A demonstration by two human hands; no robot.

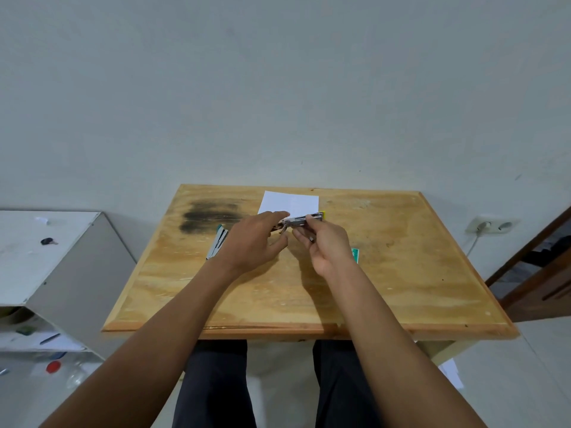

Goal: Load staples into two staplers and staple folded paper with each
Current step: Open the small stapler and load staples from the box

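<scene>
Two bare forearms reach out over dark-trousered knees to a small stapler point(304, 220), which is held just above the table point(401, 273) in front of the white paper point(290, 202). The right hand point(327, 245) grips its body and the left hand point(253, 239) pinches its rear end. It looks stiff, light and metal, best held by the sides. A second stapler point(217, 244) lies to the left. A green box point(356, 254) peeks out behind the right wrist, its contents hidden.
</scene>
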